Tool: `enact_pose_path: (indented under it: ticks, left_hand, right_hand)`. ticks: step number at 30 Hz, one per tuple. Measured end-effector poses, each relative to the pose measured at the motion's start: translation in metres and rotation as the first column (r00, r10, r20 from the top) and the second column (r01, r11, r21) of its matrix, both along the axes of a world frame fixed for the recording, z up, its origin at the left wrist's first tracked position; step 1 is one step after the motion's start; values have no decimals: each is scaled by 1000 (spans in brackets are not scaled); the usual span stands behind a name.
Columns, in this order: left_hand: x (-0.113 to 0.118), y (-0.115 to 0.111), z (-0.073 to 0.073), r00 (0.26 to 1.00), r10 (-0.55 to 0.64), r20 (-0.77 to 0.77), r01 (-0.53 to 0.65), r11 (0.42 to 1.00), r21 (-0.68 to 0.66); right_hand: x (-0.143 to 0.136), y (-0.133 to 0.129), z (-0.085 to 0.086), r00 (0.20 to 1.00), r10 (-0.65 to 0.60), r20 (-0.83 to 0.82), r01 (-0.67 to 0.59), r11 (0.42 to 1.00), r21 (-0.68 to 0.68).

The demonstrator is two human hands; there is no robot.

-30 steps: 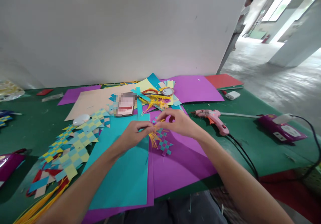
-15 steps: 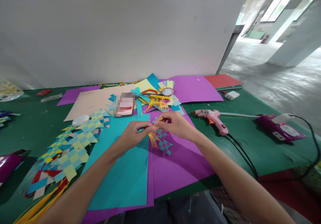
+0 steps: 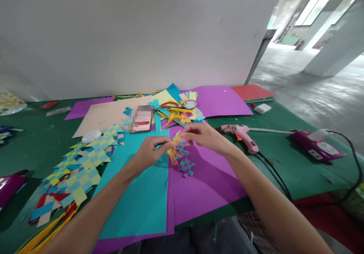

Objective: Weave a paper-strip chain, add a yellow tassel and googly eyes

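Over the middle of the table, my left hand (image 3: pixel 156 150) pinches a small yellow tassel (image 3: pixel 173 156) between thumb and fingers. Loose strands hang below the pinch, and others fan out above it. On the tassel's right, my right hand (image 3: pixel 202 135) is closed with curled fingertips at the upper strands; its exact grip is partly hidden. Just beneath the tassel lies a purple and teal woven paper piece (image 3: pixel 187 166). It rests on a purple paper sheet (image 3: pixel 204 185), beside a teal paper sheet (image 3: pixel 136 204).
A pink glue gun (image 3: pixel 241 135) lies at right, its black cord trailing to the table's front edge. Beyond it sits a purple power box (image 3: pixel 318 145). Scissors (image 3: pixel 178 109), a phone (image 3: pixel 142 119) and yellow threads lie behind. Woven paper pieces (image 3: pixel 85 170) cover the left.
My right hand has shifted slightly right and up, away from my left fingers. The tassel's upper strands now show spread between the hands. My left hand has barely moved.
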State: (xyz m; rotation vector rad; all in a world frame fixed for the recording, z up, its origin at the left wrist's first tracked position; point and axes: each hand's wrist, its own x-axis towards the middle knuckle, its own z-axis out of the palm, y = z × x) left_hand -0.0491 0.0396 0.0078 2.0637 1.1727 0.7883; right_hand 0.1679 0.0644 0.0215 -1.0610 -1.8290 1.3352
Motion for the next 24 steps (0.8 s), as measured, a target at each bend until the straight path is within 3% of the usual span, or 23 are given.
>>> enact_pose_path:
  ticks: [3, 8, 12, 15, 18, 21, 24]
  left_hand:
    - [1, -1, 0, 1000, -5, -16, 5, 1000, 0]
    - [2, -2, 0, 1000, -14, -20, 14, 1000, -14]
    - [0, -1, 1, 1000, -7, 1, 7, 1000, -1]
    - [0, -1, 3, 1000, -3, -1, 3, 1000, 7]
    - [1, -2, 3, 1000, -16, 0, 16, 1000, -6]
    - [1, -2, 3, 999, -32, 0, 32, 999, -29]
    - [2, -2, 3, 999, -42, -4, 42, 999, -36]
  right_hand:
    - [-4, -2, -4, 1000, -18, 14, 18, 999, 46]
    - [0, 3, -6, 982, -163, 98, 141, 968, 206]
    - [9, 6, 0, 946, -323, -20, 322, 938, 127]
    - [9, 3, 6, 987, -155, -35, 154, 988, -33]
    - [3, -3, 7, 999, 34, -34, -38, 990, -133]
    - [-2, -4, 3, 992, 81, -96, -95, 983, -155]
    - [-2, -2, -1, 993, 57, -104, -73, 984, -162]
